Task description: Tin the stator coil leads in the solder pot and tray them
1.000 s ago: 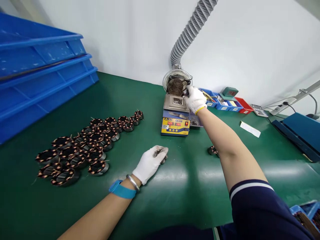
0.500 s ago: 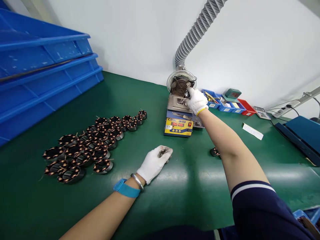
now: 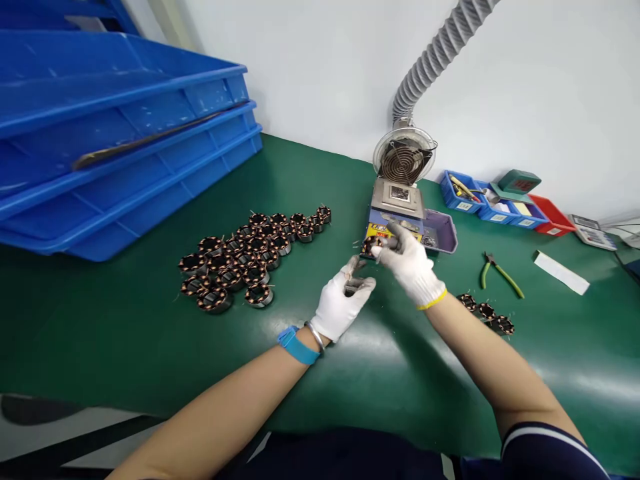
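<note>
My right hand (image 3: 409,265), in a white knit glove, grips a small copper-wound motor stator (image 3: 371,246) between thumb and fingers, just in front of the solder pot (image 3: 390,194). My left hand (image 3: 344,301), also gloved, is just below and left of it, fingers apart and nothing visible in them. The pot's display is partly hidden behind the right hand and the stator. Several more stators (image 3: 257,293) stand in a cluster on the green table (image 3: 310,380) to the left. A few others (image 3: 486,311) lie beside my right forearm.
Blue crates (image 3: 210,93) are stacked at the left. Behind the pot are a round fan (image 3: 401,164) and a grey hose (image 3: 440,57). To the right lie a purple tray (image 3: 447,232), green-handled pliers (image 3: 493,270), a paper strip (image 3: 561,272), small blue bins (image 3: 460,200) and a red bin (image 3: 553,217).
My right hand has come back from above the pot toward my left hand, with the stator. My left hand's fingers have opened. The camera view has shifted, bringing the pliers into sight.
</note>
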